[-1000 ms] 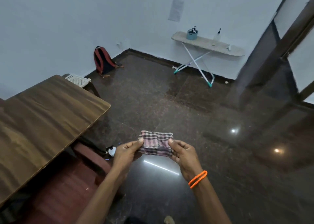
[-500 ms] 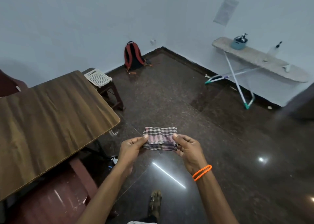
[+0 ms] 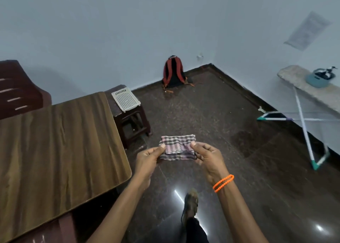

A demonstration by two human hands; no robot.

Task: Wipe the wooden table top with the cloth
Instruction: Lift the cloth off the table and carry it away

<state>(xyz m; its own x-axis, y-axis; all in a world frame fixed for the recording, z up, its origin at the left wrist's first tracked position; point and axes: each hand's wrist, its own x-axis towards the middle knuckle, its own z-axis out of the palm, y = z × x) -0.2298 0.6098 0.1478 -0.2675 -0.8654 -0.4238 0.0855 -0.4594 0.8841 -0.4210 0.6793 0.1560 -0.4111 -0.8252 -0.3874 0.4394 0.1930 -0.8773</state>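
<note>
Holding a folded checked cloth (image 3: 177,147) out in front, above the dark floor (image 3: 230,132) and clear of the table: the left hand (image 3: 148,157) is pinching its left edge between thumb and fingers, the right hand (image 3: 208,157) is pinching its right edge likewise. An orange bead bracelet (image 3: 223,183) is sitting on the right wrist. The wooden table top (image 3: 55,150) is lying to the left of the hands, its near corner just beside the left forearm. A dark stool (image 3: 132,121) is standing past the table's far corner, carrying a white perforated tray (image 3: 126,99). A red-and-black backpack (image 3: 173,71) is leaning at the wall. An ironing board (image 3: 309,84) is standing at right, bearing a blue container (image 3: 319,79). A sandalled foot (image 3: 190,204) is showing below the hands.
</note>
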